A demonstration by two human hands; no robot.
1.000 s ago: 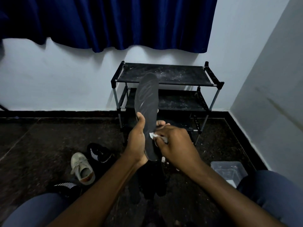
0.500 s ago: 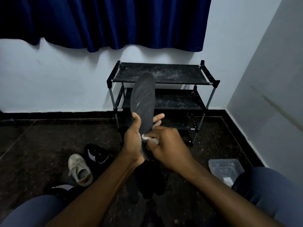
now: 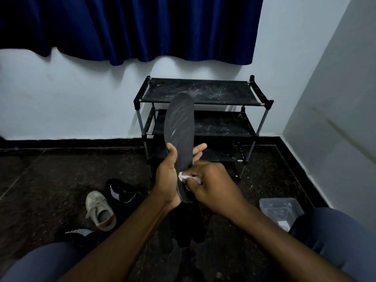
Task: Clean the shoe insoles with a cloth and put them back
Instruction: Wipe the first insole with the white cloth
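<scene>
A long black insole (image 3: 180,127) stands nearly upright in front of me, its face streaked with pale wipe marks. My left hand (image 3: 169,176) grips its lower half, thumb on the front and fingers behind. My right hand (image 3: 211,185) pinches a small white cloth (image 3: 186,177) and presses it against the insole near the heel. A black shoe (image 3: 122,193) with white stripes and a beige shoe (image 3: 100,210) lie on the floor at the left. Another dark striped shoe (image 3: 78,235) sits by my left knee.
A black three-shelf shoe rack (image 3: 203,92) stands against the white wall behind the insole. A clear plastic container (image 3: 279,210) sits on the dark floor by my right knee. Dark items (image 3: 183,226) lie on the floor under my hands. A blue curtain (image 3: 130,27) hangs above.
The cloth in my right hand has slid down the insole toward the heel. The insole's top leans slightly more to the right, and more wipe streaks show.
</scene>
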